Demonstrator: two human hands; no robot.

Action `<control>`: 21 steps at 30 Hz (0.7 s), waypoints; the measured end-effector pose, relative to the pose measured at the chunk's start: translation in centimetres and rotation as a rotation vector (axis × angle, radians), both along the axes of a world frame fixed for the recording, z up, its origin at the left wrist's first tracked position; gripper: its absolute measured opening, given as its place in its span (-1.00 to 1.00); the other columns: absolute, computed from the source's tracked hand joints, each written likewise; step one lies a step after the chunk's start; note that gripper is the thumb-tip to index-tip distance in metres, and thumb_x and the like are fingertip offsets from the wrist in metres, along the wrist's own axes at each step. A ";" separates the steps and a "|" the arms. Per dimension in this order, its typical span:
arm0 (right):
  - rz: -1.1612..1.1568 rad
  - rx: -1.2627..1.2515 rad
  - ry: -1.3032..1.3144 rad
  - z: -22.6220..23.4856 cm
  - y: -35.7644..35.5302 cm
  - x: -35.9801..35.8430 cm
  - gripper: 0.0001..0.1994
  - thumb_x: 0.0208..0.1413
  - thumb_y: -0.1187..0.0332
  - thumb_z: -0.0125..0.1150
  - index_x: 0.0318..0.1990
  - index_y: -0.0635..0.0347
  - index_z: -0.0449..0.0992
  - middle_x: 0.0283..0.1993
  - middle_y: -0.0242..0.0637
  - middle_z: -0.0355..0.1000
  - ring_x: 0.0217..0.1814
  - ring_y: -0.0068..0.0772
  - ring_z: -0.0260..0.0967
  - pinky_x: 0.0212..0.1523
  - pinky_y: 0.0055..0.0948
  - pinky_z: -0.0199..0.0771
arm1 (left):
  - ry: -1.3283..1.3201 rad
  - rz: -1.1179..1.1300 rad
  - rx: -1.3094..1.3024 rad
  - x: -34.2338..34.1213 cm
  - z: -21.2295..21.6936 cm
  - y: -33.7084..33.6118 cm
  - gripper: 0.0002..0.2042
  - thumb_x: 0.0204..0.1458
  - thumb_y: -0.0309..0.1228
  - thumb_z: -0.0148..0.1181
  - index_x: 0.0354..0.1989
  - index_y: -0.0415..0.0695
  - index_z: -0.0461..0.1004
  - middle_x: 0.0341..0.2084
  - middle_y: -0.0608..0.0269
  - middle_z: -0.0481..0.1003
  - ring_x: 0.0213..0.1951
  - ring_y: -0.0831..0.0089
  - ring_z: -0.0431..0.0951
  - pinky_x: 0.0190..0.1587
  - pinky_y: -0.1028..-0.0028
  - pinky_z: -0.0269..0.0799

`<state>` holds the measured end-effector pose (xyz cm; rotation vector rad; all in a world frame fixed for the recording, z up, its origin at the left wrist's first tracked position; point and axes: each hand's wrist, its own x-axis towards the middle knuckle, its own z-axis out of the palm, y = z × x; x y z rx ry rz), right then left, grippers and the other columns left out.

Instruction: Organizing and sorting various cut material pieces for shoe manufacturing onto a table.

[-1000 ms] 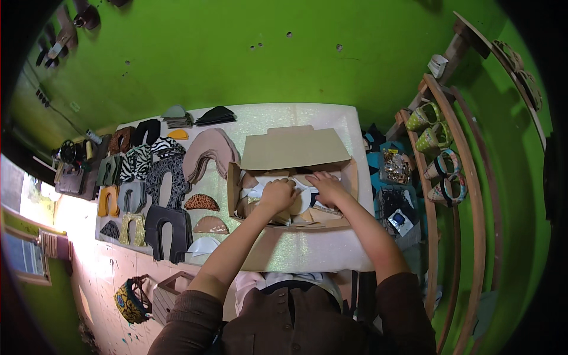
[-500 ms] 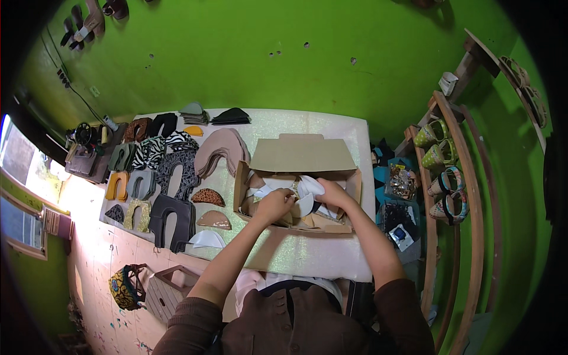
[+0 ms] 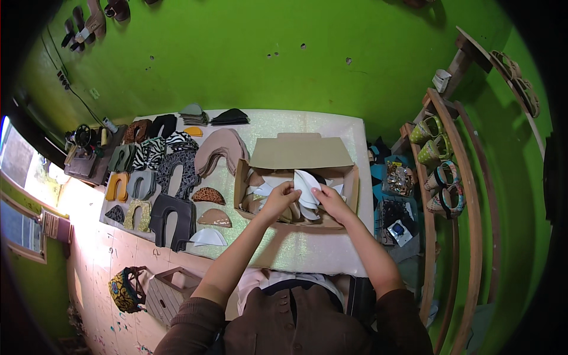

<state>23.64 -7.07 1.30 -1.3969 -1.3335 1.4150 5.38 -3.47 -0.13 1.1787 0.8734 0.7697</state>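
Note:
Over the open cardboard box (image 3: 355, 190), I hold several white half-moon pieces (image 3: 307, 184) between both hands. My left hand (image 3: 280, 200) pinches their left edge, and my right hand (image 3: 332, 203) grips them from the right, its thumb on the white surface. Whether they are leather, fabric or card I cannot make out. Underneath, the box is filled with loose white, brown and tan scraps, partly hidden by my hands. The box flap (image 3: 299, 154) stands folded back on the far side.
Left of the box lie pink U-shaped pieces (image 3: 208, 155), black U-shaped pieces (image 3: 155, 220), a leopard-print half-moon (image 3: 209, 196) and white half-moons (image 3: 209, 238). A sewing machine (image 3: 83, 137) stands far left. Plastic tubs (image 3: 397, 208) and a wooden rack (image 3: 460, 236) with sandals are at the right.
Both hands have lifted white half-moon pieces out of the scraps and brought them together above the middle of the box. The right hand has moved slightly down.

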 end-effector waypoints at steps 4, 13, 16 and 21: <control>-0.223 0.042 0.102 -1.0 -0.2 0.5 -0.70 0.17 0.29 -0.05 -0.09 0.36 0.40 -0.21 -0.32 0.42 -0.19 -0.60 0.28 -0.15 -0.58 0.27 | 0.027 0.022 -0.049 -0.9 -0.4 0.0 -0.77 0.04 -0.36 0.07 -0.17 -0.20 0.38 -0.40 0.41 0.41 -0.35 0.68 0.35 -0.25 0.67 0.22; -0.340 0.133 0.119 -0.4 -0.7 1.2 -0.73 0.09 0.36 0.05 -0.10 0.33 0.40 -0.21 -0.29 0.42 -0.23 -0.55 0.30 -0.20 -0.55 0.29 | -0.004 0.154 -0.097 -1.2 0.9 0.1 -0.80 0.08 -0.31 0.04 -0.23 -0.17 0.41 -0.49 0.48 0.37 -0.41 0.72 0.30 -0.32 0.65 0.21; -0.306 0.111 0.094 -1.0 -0.7 1.4 -0.75 0.10 0.35 0.03 -0.10 0.28 0.41 -0.21 -0.29 0.43 -0.24 -0.52 0.31 -0.23 -0.56 0.29 | 0.000 0.166 -0.113 -0.7 1.1 0.1 -0.80 0.07 -0.30 0.05 -0.26 -0.17 0.42 -0.49 0.48 0.37 -0.42 0.72 0.30 -0.33 0.66 0.20; -0.304 0.597 -0.328 0.5 -0.8 -0.9 -0.76 0.12 0.39 -0.03 -0.07 0.25 0.41 -0.23 -0.21 0.40 -0.22 -0.34 0.35 -0.19 -0.48 0.30 | -0.006 0.160 -0.127 -0.7 1.0 0.2 -0.81 0.05 -0.30 0.08 -0.34 -0.18 0.44 -0.54 0.47 0.37 -0.45 0.72 0.30 -0.37 0.68 0.18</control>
